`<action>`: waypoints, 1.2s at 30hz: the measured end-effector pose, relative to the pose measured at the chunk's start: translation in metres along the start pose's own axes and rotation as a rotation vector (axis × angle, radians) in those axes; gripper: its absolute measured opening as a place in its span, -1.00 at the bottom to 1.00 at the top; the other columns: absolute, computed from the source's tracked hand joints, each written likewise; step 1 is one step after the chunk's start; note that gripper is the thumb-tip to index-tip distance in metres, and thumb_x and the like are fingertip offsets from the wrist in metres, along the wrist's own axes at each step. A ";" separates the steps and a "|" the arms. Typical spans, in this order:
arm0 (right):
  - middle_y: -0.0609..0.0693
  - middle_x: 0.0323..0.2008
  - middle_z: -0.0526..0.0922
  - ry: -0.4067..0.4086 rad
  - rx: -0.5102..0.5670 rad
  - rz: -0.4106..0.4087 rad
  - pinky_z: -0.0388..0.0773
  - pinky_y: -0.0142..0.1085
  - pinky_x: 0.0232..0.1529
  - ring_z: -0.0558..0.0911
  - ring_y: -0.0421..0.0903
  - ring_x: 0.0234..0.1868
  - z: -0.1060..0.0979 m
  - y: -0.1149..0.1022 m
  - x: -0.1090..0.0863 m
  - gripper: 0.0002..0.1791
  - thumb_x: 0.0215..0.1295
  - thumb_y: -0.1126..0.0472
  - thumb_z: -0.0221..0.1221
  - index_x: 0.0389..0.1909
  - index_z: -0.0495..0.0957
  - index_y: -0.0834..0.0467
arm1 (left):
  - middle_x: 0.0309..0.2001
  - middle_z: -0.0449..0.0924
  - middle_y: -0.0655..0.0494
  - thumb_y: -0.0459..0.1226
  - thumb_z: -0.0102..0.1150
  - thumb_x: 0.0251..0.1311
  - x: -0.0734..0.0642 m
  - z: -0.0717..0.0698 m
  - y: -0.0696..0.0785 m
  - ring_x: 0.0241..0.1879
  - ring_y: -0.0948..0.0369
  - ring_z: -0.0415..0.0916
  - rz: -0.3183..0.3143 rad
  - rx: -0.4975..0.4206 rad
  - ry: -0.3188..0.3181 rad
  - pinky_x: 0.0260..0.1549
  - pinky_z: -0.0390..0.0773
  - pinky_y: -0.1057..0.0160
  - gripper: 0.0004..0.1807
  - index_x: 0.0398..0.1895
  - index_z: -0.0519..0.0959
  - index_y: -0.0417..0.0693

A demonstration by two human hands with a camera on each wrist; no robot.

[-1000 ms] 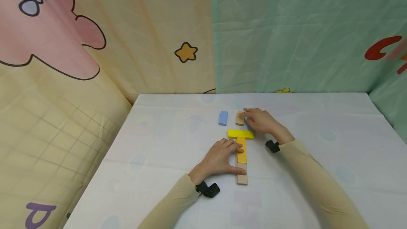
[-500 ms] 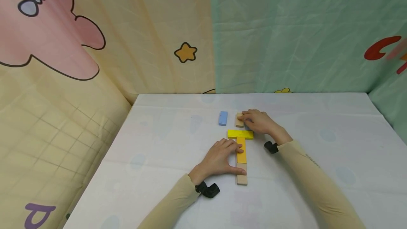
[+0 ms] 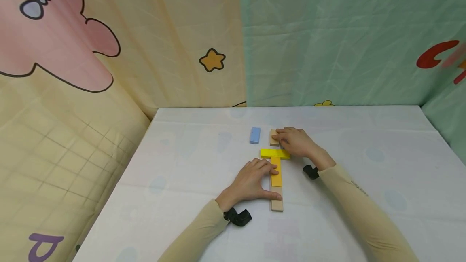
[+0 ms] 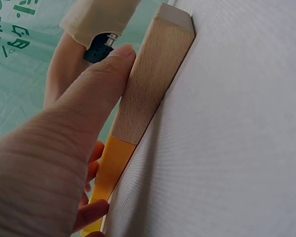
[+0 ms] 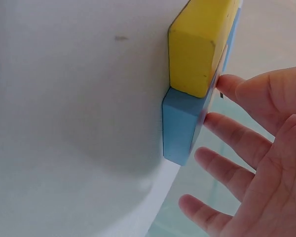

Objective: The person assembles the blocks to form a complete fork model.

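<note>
My left hand [image 3: 251,179] rests over a straight line of blocks. Its thumb lies on a plain wooden block [image 4: 155,74], and its other fingers touch the orange block [image 3: 276,179] joined end to end with it. A yellow block [image 3: 267,153] lies crosswise at the orange block's far end. Beyond it my right hand [image 3: 299,142] reaches over a second plain wooden block [image 3: 274,138], fingertips on its top. In the right wrist view a blue block [image 5: 180,126] sits against the yellow one, right under the spread fingers; the head view hides it behind that hand.
Another blue block [image 3: 255,135] lies to the left of the far wooden block. A white cloth [image 3: 174,153] covers the table, whose far edge meets patterned curtains [image 3: 313,51]. Black wrist cameras [image 3: 238,216] sit on both wrists.
My right hand has come slightly nearer, and the far wooden block has slid a little toward the yellow one. The blue block beside it is now covered. My left hand stays put.
</note>
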State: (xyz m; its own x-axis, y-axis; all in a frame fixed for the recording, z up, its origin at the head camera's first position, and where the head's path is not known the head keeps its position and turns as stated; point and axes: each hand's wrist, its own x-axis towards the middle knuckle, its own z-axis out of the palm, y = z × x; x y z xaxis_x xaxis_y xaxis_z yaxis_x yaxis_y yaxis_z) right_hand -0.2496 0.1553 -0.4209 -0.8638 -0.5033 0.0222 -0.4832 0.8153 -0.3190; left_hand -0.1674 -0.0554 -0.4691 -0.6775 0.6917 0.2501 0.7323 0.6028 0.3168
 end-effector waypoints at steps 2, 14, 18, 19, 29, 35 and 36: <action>0.21 0.25 0.39 0.000 0.003 0.002 0.15 0.26 0.16 0.25 0.27 0.29 0.001 0.001 -0.001 -0.64 0.41 0.26 -0.02 0.16 0.52 0.17 | 0.07 0.43 0.33 0.39 0.22 -0.16 0.000 0.000 0.000 0.08 0.28 0.28 -0.001 0.002 -0.002 0.03 0.30 0.31 -0.25 0.05 0.53 0.19; 0.18 0.27 0.37 0.006 0.021 -0.005 0.07 0.30 0.16 0.22 0.28 0.30 0.005 0.004 -0.006 -0.63 0.40 0.27 -0.03 0.16 0.53 0.16 | 0.07 0.43 0.33 0.39 0.22 -0.16 0.001 -0.002 0.002 0.08 0.28 0.28 -0.011 0.000 -0.018 0.03 0.29 0.31 -0.25 0.06 0.53 0.19; 0.18 0.26 0.38 0.009 0.020 -0.015 0.05 0.31 0.16 0.22 0.30 0.30 0.005 0.003 -0.007 -0.63 0.39 0.28 -0.03 0.15 0.53 0.16 | 0.09 0.42 0.32 0.39 0.22 -0.16 0.001 -0.002 0.002 0.10 0.28 0.28 -0.013 -0.001 -0.016 0.05 0.29 0.30 -0.26 0.05 0.54 0.19; 0.18 0.26 0.38 0.010 0.022 -0.015 0.05 0.32 0.16 0.21 0.30 0.30 0.005 0.003 -0.008 -0.63 0.39 0.28 -0.02 0.15 0.53 0.16 | 0.09 0.42 0.32 0.39 0.22 -0.16 0.001 -0.002 0.002 0.10 0.28 0.27 -0.014 -0.003 -0.016 0.06 0.29 0.30 -0.26 0.05 0.54 0.19; 0.18 0.25 0.39 0.023 0.007 -0.016 0.00 0.35 0.16 0.22 0.28 0.30 0.006 0.000 -0.010 -0.64 0.39 0.29 -0.02 0.14 0.54 0.16 | 0.13 0.41 0.32 0.40 0.21 -0.17 0.001 -0.001 0.001 0.11 0.27 0.27 -0.025 -0.004 -0.020 0.05 0.30 0.28 -0.26 0.04 0.55 0.21; 0.17 0.24 0.41 0.038 0.005 -0.019 -0.02 0.36 0.16 0.23 0.27 0.30 0.006 -0.001 -0.012 -0.65 0.37 0.30 0.00 0.12 0.56 0.16 | 0.14 0.41 0.32 0.40 0.22 -0.18 0.002 -0.001 0.001 0.12 0.27 0.27 -0.034 -0.010 -0.027 0.05 0.30 0.27 -0.26 0.03 0.55 0.21; 0.17 0.24 0.41 0.039 0.002 -0.018 -0.03 0.37 0.16 0.23 0.27 0.30 0.006 -0.001 -0.012 -0.65 0.37 0.30 0.00 0.12 0.56 0.16 | 0.14 0.41 0.32 0.40 0.22 -0.18 0.002 -0.001 0.001 0.12 0.27 0.27 -0.034 -0.011 -0.028 0.06 0.30 0.27 -0.26 0.03 0.55 0.21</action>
State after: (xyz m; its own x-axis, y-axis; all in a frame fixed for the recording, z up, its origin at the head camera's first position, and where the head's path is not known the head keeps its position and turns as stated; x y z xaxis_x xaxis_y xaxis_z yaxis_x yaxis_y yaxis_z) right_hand -0.2379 0.1588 -0.4268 -0.8599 -0.5063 0.0645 -0.4983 0.8056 -0.3203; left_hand -0.1678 -0.0540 -0.4676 -0.6997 0.6819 0.2132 0.7081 0.6219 0.3346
